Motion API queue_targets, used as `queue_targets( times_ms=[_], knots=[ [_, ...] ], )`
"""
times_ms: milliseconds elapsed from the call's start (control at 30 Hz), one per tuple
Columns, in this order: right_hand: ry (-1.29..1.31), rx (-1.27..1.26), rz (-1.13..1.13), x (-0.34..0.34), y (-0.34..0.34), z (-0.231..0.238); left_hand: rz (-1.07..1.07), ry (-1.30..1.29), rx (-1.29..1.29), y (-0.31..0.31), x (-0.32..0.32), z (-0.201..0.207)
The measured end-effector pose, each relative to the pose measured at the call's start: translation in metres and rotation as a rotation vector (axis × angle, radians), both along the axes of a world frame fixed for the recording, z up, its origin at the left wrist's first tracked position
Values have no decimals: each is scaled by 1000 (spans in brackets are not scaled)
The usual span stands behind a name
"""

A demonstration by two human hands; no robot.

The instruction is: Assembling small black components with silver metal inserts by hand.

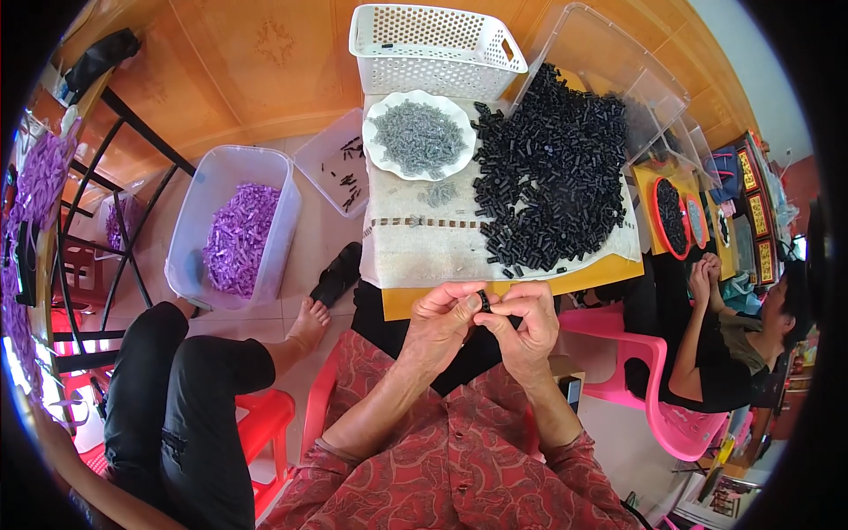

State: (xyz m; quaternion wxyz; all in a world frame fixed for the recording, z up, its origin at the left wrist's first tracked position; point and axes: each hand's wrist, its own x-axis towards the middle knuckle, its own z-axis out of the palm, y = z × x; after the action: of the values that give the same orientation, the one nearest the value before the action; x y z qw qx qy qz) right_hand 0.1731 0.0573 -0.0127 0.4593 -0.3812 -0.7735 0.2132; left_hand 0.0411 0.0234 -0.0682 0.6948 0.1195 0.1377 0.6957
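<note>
Just past the near edge of the table, my left hand (444, 320) pinches a small black plastic tube-shaped piece (483, 301) between thumb and forefinger. Against its right side, the thumb and forefinger of my right hand (527, 325) are pressed together; whatever sits between those tips is too small to make out. A large heap of similar black pieces (552, 168) covers the right of the pale cloth (424, 258). To its left, a white scalloped plate (374, 161) holds many small clear-grey parts (420, 137), with a few more loose on the cloth.
Behind the plate stands a white perforated basket (433, 79). A clear plastic bin (609, 53) lies tipped behind the heap. On the floor at left is a translucent tub (190, 243) of purple pieces. People sit on both sides, one on a pink chair (654, 380).
</note>
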Motion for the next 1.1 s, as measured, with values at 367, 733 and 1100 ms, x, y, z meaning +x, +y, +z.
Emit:
queue_targets(
  times_ms=[367, 733, 1100],
  knots=[
    [30, -76, 162, -4, 13, 9, -33, -32, 35, 3, -4, -5],
    [27, -148, 190, 0, 13, -1, -67, -46, -41, 4, -4, -11],
    [17, -47, 192, 2, 14, -3, -112, -124, -37, 3, 0, -13]
  ],
)
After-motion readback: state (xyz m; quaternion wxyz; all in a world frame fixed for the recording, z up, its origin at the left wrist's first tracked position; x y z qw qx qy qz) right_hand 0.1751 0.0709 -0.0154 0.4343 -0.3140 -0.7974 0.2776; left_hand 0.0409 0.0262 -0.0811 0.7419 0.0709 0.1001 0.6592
